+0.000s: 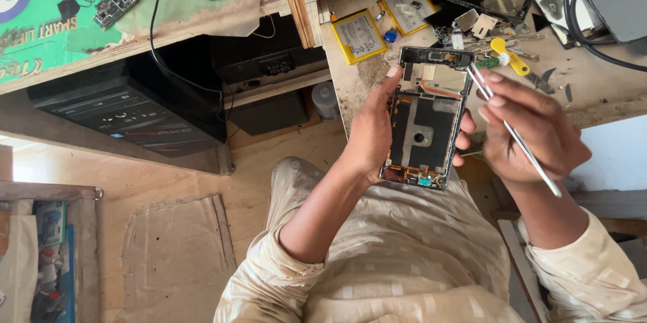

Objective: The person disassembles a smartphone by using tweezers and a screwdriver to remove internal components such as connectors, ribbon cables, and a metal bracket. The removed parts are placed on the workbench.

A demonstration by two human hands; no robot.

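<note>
While left hand [369,136] grips opened phone [426,121], right hand [532,136] holds tweezers [515,136]

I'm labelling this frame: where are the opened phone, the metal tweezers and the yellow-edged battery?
opened black phone [423,127], head view, middle of its inside
thin metal tweezers [522,148], head view, mid-shaft
flat yellow-edged battery [358,35], head view, its face
</note>
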